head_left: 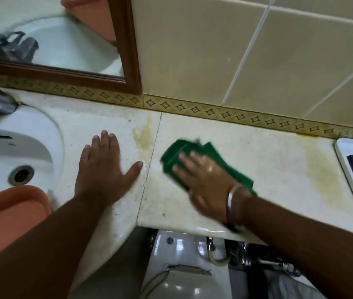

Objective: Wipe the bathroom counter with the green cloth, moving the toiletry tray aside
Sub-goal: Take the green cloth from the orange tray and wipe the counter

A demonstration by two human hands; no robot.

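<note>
The right hand pressed flat, fingers spread, on the green cloth at mid-table, apparently to scrub. The left hand lay open and empty at 9 o'clock, likely bracing; the tray sat aside at 3 o'clock.

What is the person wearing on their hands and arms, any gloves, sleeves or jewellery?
No gloves and no sleeves show: both forearms are bare to the frame edge. The left hand carries nothing visible. The right hand has a plain silver-coloured metal bangle around the wrist. A small glint on one finger might be a ring; blur leaves that unclear.
</note>
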